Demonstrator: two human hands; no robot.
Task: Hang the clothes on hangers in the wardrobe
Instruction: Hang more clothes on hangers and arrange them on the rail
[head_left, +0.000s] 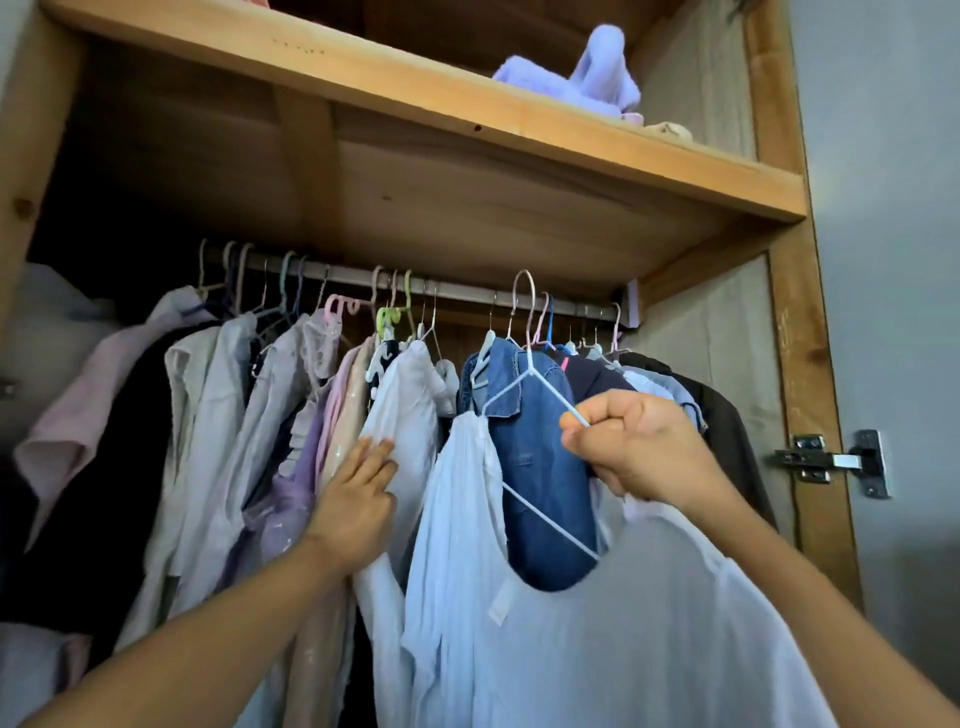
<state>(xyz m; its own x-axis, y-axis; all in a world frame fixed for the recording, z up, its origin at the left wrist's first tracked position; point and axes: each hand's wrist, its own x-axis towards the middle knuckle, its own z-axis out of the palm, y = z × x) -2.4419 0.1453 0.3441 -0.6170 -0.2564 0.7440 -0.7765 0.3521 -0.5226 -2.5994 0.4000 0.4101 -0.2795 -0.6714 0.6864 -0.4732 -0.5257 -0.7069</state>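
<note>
Pale shirts crowd the wardrobe rail (457, 291). The left hand (358, 499), fingers straight, presses them aside; the right hand (634, 447) grips a white wire hanger (524, 384) carrying a light-blue blouse (597, 649), hook just below the rail, apparently not yet on it.

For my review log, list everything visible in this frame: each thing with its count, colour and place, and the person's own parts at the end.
wardrobe: one, bare wood, fills the view
shelf: one, wood, above the rail
rail: one, grey metal, under the shelf
folded cloth: one, lilac, on the shelf at right
hinge: one, metal, on the right side panel
hanging clothes: many, white, pink, lilac and dark, crowded along the rail
denim shirt: one, blue, hanging right of centre
white hanger: one, wire, hook at the rail, carrying the white garment
white garment: one, white, nearest the camera
left hand: open, pressing the hung clothes leftward
right hand: gripping the white hanger's arm
</note>
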